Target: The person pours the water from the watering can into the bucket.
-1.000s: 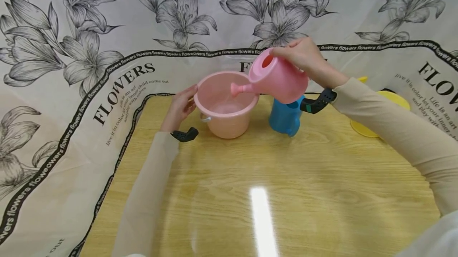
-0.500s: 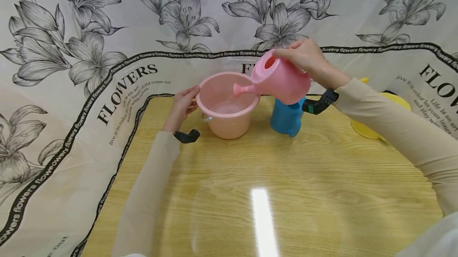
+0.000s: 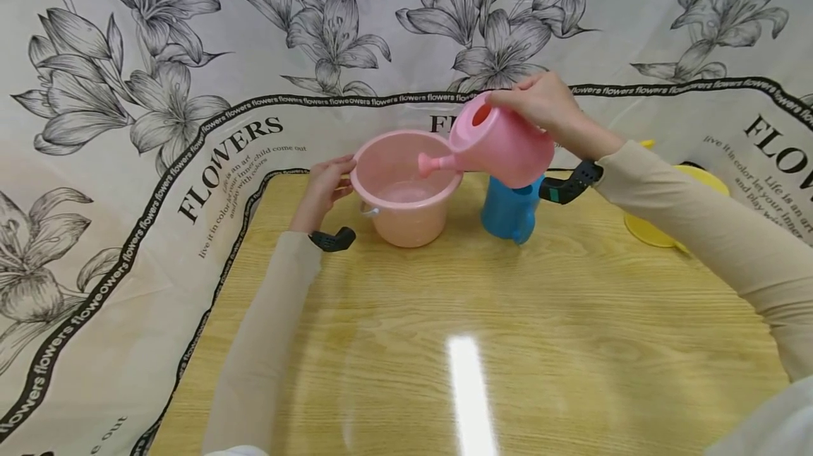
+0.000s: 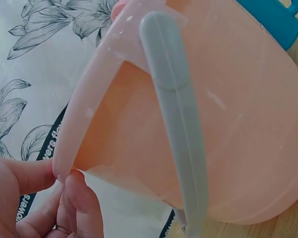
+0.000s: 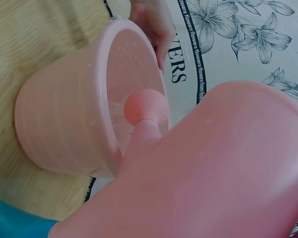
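A pink watering can (image 3: 508, 149) is tilted in my right hand (image 3: 540, 103), which grips it near the top. Its spout, ending in a round sprinkler head (image 5: 146, 106), points over the mouth of a light pink bucket (image 3: 409, 219). The bucket stands upright on the table, and droplets dot its inner wall in the right wrist view. My left hand (image 3: 327, 188) pinches the bucket's rim on the left side between thumb and fingers (image 4: 84, 198). A pale grey handle (image 4: 174, 109) hangs down the bucket's outside in the left wrist view.
A blue jug (image 3: 508, 212) stands right of the bucket, partly behind the watering can. Farther right, a yellow object (image 3: 648, 230) is partly hidden by the right sleeve. A floral cloth (image 3: 356, 110) borders the wooden table (image 3: 394, 343) at the back and left.
The scene shifts slightly right and down in the head view. The watering can stays tilted over the bucket, and both hands keep their holds.
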Tool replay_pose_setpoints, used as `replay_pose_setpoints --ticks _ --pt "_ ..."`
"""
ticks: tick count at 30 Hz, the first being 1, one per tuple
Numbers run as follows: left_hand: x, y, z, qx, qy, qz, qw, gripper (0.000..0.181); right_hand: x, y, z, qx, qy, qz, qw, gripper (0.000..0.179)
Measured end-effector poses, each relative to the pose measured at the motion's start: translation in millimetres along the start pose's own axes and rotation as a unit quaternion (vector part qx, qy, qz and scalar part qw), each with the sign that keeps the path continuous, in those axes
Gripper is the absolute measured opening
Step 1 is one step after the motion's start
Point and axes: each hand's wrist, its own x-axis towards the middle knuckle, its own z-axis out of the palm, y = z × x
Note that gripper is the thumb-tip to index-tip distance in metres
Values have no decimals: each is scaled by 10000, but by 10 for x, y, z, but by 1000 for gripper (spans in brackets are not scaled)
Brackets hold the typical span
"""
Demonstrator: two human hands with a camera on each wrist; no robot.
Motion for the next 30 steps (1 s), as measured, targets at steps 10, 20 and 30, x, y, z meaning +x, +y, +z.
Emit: replay_pose_setpoints --ticks 10,20,30 --pt "19 15 -7 -38 113 -179 9998 37 21 -29 -11 27 53 183 9998 39" --pt "20 14 -7 -55 158 -69 9998 36 27 -28 -24 209 -7 66 9998 40" --pt "50 30 8 101 139 -161 9997 36 29 -8 -34 275 6 -26 9996 48"
